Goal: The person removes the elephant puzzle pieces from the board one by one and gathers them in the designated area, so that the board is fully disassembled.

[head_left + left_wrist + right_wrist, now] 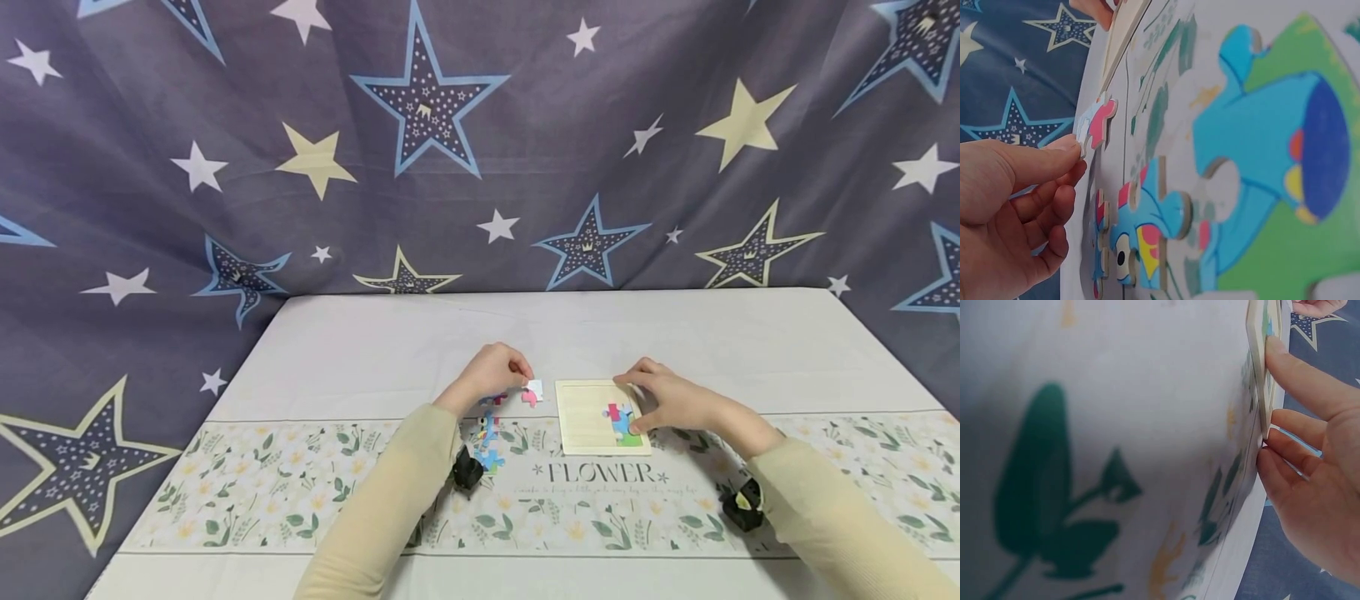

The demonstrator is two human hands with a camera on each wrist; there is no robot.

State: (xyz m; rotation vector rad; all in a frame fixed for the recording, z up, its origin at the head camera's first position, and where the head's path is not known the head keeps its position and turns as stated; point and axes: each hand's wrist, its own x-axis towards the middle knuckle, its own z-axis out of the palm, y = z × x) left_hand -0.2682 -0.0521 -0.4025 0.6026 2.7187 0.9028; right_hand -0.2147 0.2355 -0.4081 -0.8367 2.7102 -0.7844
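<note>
My left hand (491, 371) pinches a white and pink jigsaw piece (533, 393) between thumb and index finger, just left of the puzzle tray. In the left wrist view that jigsaw piece (1102, 122) is tilted up on edge, and the other fingers of the hand (1016, 206) curl loosely below. My right hand (675, 400) holds the pale wooden puzzle tray (580, 417) at its right side, thumb on top and fingers along the outer edge. Joined blue, green and pink pieces (622, 422) lie in the tray's lower right part.
Several loose jigsaw pieces (487, 427) lie left of the tray, beside my left wrist; a large blue and green piece (1260, 144) is close to that wrist camera. A floral-banded cloth (577, 521) covers the table. A star-patterned curtain (480, 200) hangs behind.
</note>
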